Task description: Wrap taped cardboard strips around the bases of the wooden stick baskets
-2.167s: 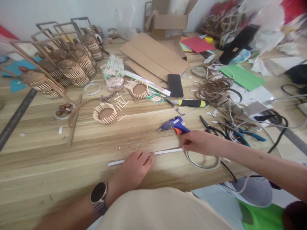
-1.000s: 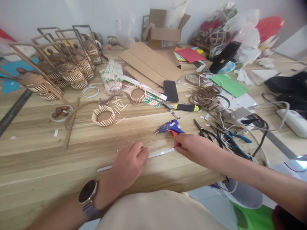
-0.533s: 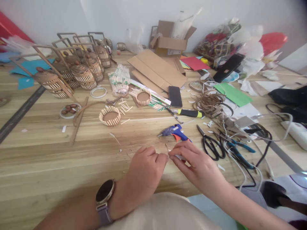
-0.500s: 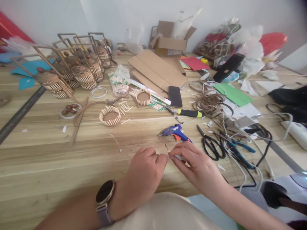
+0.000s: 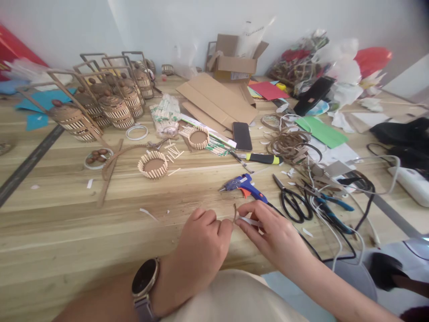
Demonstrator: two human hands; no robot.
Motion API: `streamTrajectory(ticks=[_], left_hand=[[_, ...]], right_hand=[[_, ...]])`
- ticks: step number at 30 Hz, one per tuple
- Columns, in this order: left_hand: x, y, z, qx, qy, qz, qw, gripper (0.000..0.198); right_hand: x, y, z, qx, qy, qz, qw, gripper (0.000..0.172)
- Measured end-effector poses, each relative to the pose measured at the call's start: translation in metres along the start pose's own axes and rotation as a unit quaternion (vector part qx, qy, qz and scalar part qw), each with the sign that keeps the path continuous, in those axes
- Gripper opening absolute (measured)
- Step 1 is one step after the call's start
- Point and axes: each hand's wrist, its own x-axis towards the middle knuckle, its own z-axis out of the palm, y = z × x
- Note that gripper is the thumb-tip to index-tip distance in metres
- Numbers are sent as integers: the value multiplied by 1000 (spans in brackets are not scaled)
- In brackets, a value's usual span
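Left hand (image 5: pixel 205 245) curled, grip unclear, right hand (image 5: pixel 272 229) pinching white strip (image 5: pixel 250 221), surface (image 5: pixel 97 243) wide left of both, edge under right wrist

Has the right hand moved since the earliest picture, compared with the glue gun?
Yes. Judged against the glue gun, the right hand has moved left, closer to the left hand.

Rm L, glue gun (image 5: pixel 246 182) fwd
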Motion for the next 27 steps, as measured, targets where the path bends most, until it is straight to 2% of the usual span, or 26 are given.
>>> streamTrajectory(ticks=[6,11,14,17,21,24,27], left_hand=[[-2,-1,-2,20,-10,17,1000,29],[-2,-4,-2,10,-20,66,998,21],[-6,-17,-5,26,-14,84,996,17],[-13,-48,-13,55,-49,65,995,19],[-10,-105,-31,93,-105,-67,988,25],[15,-144,-42,123,-129,-143,974,26],[56,-175,-40,148,-131,-219,955,35]], right_hand=[[3,3,-9,-34,-20,-78,996,18],[9,10,-19,-49,-86,-172,980,26],[14,20,-28,-82,-92,-168,978,30],[23,36,-42,-138,-73,-115,981,28],[54,58,-61,-188,-54,-3,981,24],[92,64,-66,-240,-39,52,969,22],[142,67,-62,-296,-27,125,947,25]])
